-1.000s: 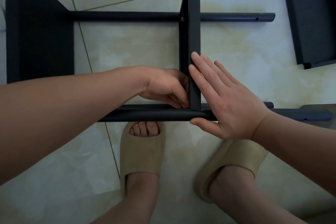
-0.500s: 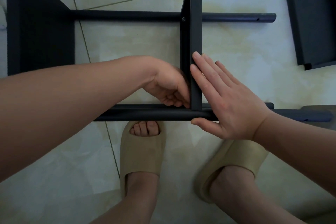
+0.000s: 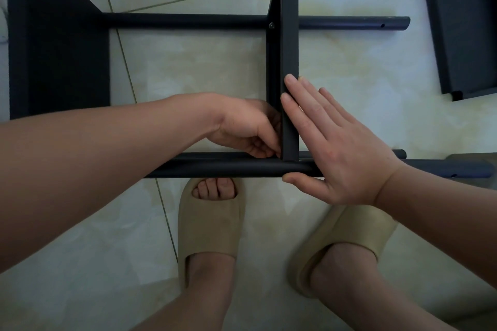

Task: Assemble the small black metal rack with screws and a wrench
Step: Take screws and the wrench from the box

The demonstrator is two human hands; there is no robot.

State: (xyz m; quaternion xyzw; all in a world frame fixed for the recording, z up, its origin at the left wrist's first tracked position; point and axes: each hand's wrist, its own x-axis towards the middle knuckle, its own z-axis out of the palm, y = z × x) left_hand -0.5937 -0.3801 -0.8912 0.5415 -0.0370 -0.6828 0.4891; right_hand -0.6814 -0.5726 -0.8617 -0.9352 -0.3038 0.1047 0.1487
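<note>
1. Rack point(image 3: 61, 43): black, part-built, lying on the tiled floor point(image 3: 201, 70) in front of me. It runs from the left edge of my head view to past centre.
2. Middle panel point(image 3: 290, 35): crosses the rack's tubes. Its lower end meets the near tube point(image 3: 215, 168), and one screw point(image 3: 272, 25) shows where it meets the far tube point(image 3: 188, 20).
3. Right hand point(image 3: 338, 148): flat, fingers straight and close together, laid against the panel's right face. The thumb lies along the near tube's front. It grips nothing.
4. Left hand point(image 3: 250, 129): fingers curled into the corner where the panel and near tube meet, against the panel's left face. The tips are hidden, so I cannot tell whether they pinch anything.
5. Loose panel point(image 3: 462, 35): black, on the floor at upper right, apart from the rack.
6. Left slipper point(image 3: 212, 223) and right slipper point(image 3: 349, 239): beige, worn. The left toe sits just below the near tube.
</note>
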